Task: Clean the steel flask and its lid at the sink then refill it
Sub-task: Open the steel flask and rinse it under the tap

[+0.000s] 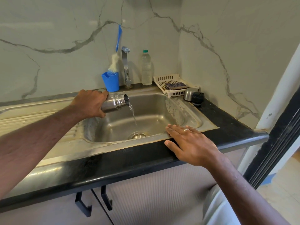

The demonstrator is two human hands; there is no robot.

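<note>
No text, label, brand, number or sign can be read anywhere in this view. The steel flask [115,103] shows only bare brushed metal. The clear plastic bottle [146,68] at the back edge of the bench carries no legible label. The blue cup [110,81] beside the tap is plain, and the flask lid [193,95] near the bench's back right corner shows no marking that can be made out.
</note>
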